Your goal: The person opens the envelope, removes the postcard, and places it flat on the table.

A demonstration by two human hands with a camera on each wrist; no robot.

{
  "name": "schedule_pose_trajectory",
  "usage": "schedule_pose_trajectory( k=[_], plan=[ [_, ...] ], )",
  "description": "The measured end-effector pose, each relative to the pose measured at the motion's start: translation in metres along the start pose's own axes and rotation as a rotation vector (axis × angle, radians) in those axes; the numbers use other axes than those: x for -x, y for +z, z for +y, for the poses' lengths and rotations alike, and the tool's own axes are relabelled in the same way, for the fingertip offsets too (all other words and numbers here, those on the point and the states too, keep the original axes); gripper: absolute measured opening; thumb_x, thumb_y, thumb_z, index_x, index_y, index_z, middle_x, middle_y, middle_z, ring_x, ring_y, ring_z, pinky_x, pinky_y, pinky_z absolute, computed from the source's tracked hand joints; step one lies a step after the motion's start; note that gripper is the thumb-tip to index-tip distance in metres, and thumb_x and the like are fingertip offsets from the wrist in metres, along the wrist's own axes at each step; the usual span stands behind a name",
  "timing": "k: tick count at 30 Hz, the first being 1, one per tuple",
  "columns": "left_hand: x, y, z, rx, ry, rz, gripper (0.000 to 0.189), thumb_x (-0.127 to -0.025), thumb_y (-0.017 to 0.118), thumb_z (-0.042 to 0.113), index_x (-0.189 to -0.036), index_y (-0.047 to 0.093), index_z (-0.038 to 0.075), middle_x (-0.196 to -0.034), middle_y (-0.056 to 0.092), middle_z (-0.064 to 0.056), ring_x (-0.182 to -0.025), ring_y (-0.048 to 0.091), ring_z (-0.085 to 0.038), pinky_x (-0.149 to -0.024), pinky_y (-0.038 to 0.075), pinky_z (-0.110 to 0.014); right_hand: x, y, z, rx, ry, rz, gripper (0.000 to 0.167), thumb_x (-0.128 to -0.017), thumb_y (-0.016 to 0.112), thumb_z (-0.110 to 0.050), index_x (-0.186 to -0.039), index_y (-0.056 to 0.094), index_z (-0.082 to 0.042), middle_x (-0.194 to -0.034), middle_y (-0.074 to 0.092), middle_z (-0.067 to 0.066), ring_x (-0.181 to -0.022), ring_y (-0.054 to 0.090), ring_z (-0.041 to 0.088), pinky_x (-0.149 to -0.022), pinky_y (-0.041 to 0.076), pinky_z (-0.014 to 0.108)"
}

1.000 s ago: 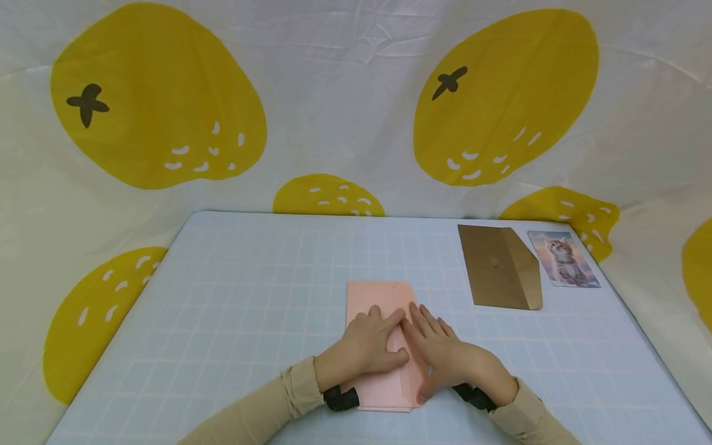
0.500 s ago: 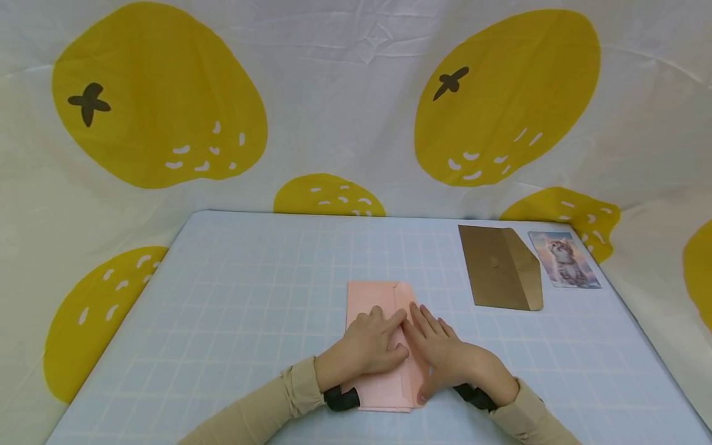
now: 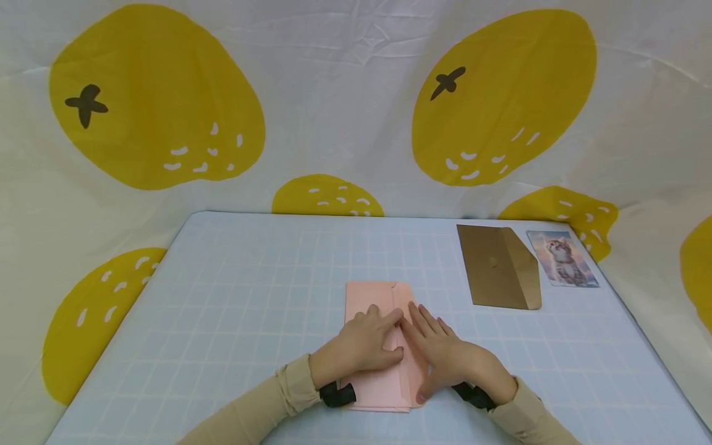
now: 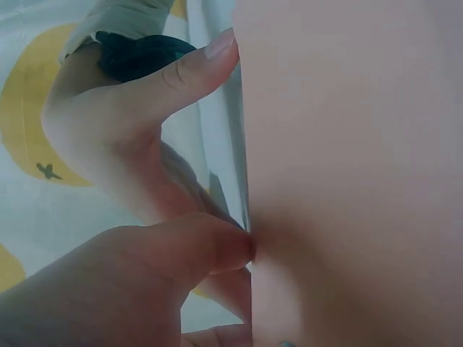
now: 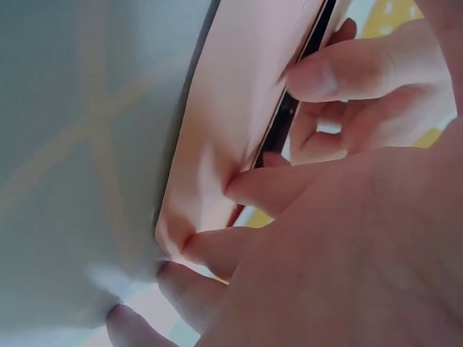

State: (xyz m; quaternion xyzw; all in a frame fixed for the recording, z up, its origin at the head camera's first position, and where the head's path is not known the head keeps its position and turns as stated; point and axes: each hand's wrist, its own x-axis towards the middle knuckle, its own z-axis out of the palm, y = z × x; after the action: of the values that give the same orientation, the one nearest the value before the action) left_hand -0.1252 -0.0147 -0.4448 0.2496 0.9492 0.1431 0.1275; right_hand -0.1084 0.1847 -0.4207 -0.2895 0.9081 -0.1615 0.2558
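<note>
A pale pink envelope (image 3: 378, 389) lies upright on the table beneath both hands, with a flap (image 3: 408, 295) folded along its right side. My left hand (image 3: 364, 343) rests on the envelope, index finger and thumb reaching toward the flap's edge. Straight fingers of my right hand (image 3: 445, 355) press on the flap and the right edge, almost touching the left index finger. Close up in the left wrist view, the envelope (image 4: 354, 144) fills the right half beside the left thumb. In the right wrist view, several right fingertips touch the narrow flap (image 5: 217, 123).
At the back right lies a brown-gold envelope (image 3: 492, 266) with its flap to the right. A kitten picture card (image 3: 567, 259) is beside it. A pale blue grid cloth (image 3: 239, 296) covers the table, and a fruit-print sheet (image 3: 339, 111) hangs behind.
The left hand has slid very slightly left. The flap's edge line near the top of the pink envelope shows more clearly than one second ago. The right hand stays in place.
</note>
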Motion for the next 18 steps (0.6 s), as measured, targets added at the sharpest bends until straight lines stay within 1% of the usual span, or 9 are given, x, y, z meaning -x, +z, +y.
schedule_pose_trajectory(
  k=[2, 4, 6, 7, 9, 11, 12, 14, 18],
  plan=[
    [0.0010, -0.0011, 0.0004, -0.053, 0.008, 0.022, 0.051, -0.087, 0.064, 0.052, -0.131, 0.049, 0.032, -0.108, 0.049, -0.009, -0.086, 0.049, -0.027, -0.064, 0.043, -0.035, 0.0000, 0.0001, -0.0003, 0.011, 0.004, 0.005, 0.130, -0.064, 0.091, -0.048, -0.157, 0.015, 0.001, -0.163, -0.006, 0.024, -0.149, -0.005, 0.042, -0.113, 0.011, 0.065],
    [0.0013, -0.0013, 0.0008, -0.137, 0.012, 0.059, 0.052, -0.086, 0.063, 0.058, -0.131, 0.050, 0.034, -0.113, 0.047, -0.009, -0.096, 0.047, -0.030, -0.070, 0.044, -0.041, 0.0001, 0.0004, -0.0010, 0.020, 0.011, 0.011, 0.130, -0.064, 0.091, -0.048, -0.157, 0.015, 0.001, -0.163, -0.005, 0.024, -0.149, -0.004, 0.042, -0.112, 0.011, 0.066],
    [0.0017, -0.0012, 0.0019, -0.224, 0.000, 0.080, 0.055, -0.086, 0.060, 0.064, -0.132, 0.051, 0.036, -0.123, 0.045, -0.010, -0.109, 0.045, -0.037, -0.077, 0.045, -0.049, 0.0005, 0.0010, -0.0020, 0.023, 0.020, 0.017, 0.129, -0.063, 0.091, -0.047, -0.157, 0.016, 0.000, -0.163, -0.004, 0.024, -0.149, -0.004, 0.042, -0.112, 0.011, 0.068],
    [0.0019, -0.0010, 0.0023, -0.248, -0.010, 0.082, 0.057, -0.086, 0.058, 0.066, -0.134, 0.050, 0.037, -0.130, 0.045, -0.012, -0.118, 0.043, -0.042, -0.082, 0.044, -0.054, 0.0006, 0.0014, -0.0025, 0.021, 0.023, 0.021, 0.129, -0.063, 0.091, -0.047, -0.157, 0.017, 0.000, -0.163, -0.003, 0.024, -0.149, -0.003, 0.042, -0.111, 0.011, 0.068],
    [0.0022, -0.0009, 0.0027, -0.251, -0.034, 0.071, 0.060, -0.086, 0.057, 0.068, -0.137, 0.049, 0.039, -0.144, 0.039, -0.018, -0.130, 0.034, -0.054, -0.088, 0.042, -0.065, 0.0010, 0.0022, -0.0033, 0.019, 0.033, 0.027, 0.129, -0.062, 0.092, -0.046, -0.157, 0.017, 0.000, -0.163, -0.002, 0.023, -0.149, -0.003, 0.042, -0.111, 0.010, 0.069],
    [0.0023, -0.0012, 0.0025, -0.225, -0.048, 0.049, 0.062, -0.086, 0.056, 0.068, -0.140, 0.047, 0.039, -0.153, 0.031, -0.024, -0.134, 0.025, -0.063, -0.090, 0.040, -0.072, 0.0014, 0.0027, -0.0041, 0.017, 0.039, 0.031, 0.130, -0.061, 0.092, -0.046, -0.157, 0.017, -0.001, -0.163, -0.002, 0.023, -0.150, -0.002, 0.041, -0.110, 0.010, 0.070],
    [0.0022, -0.0014, 0.0021, -0.207, -0.051, 0.043, 0.063, -0.086, 0.057, 0.067, -0.141, 0.046, 0.039, -0.155, 0.026, -0.027, -0.134, 0.022, -0.066, -0.091, 0.039, -0.073, 0.0016, 0.0028, -0.0043, 0.015, 0.043, 0.033, 0.130, -0.061, 0.092, -0.046, -0.157, 0.017, -0.001, -0.163, -0.001, 0.023, -0.150, -0.002, 0.041, -0.110, 0.010, 0.070],
    [0.0014, -0.0024, 0.0015, -0.186, -0.050, 0.034, 0.063, -0.086, 0.057, 0.065, -0.142, 0.045, 0.039, -0.156, 0.024, -0.029, -0.134, 0.020, -0.066, -0.091, 0.040, -0.072, 0.0018, 0.0026, -0.0047, 0.014, 0.047, 0.031, 0.131, -0.061, 0.093, -0.046, -0.158, 0.017, -0.002, -0.164, -0.002, 0.023, -0.150, -0.003, 0.041, -0.110, 0.010, 0.070],
    [-0.0004, -0.0027, 0.0012, -0.175, -0.045, 0.027, 0.065, -0.086, 0.057, 0.063, -0.143, 0.044, 0.037, -0.156, 0.024, -0.029, -0.134, 0.022, -0.066, -0.091, 0.040, -0.072, 0.0019, 0.0021, -0.0051, 0.013, 0.049, 0.029, 0.131, -0.061, 0.093, -0.046, -0.158, 0.016, -0.002, -0.164, -0.002, 0.022, -0.150, -0.003, 0.041, -0.110, 0.009, 0.070]
  ],
)
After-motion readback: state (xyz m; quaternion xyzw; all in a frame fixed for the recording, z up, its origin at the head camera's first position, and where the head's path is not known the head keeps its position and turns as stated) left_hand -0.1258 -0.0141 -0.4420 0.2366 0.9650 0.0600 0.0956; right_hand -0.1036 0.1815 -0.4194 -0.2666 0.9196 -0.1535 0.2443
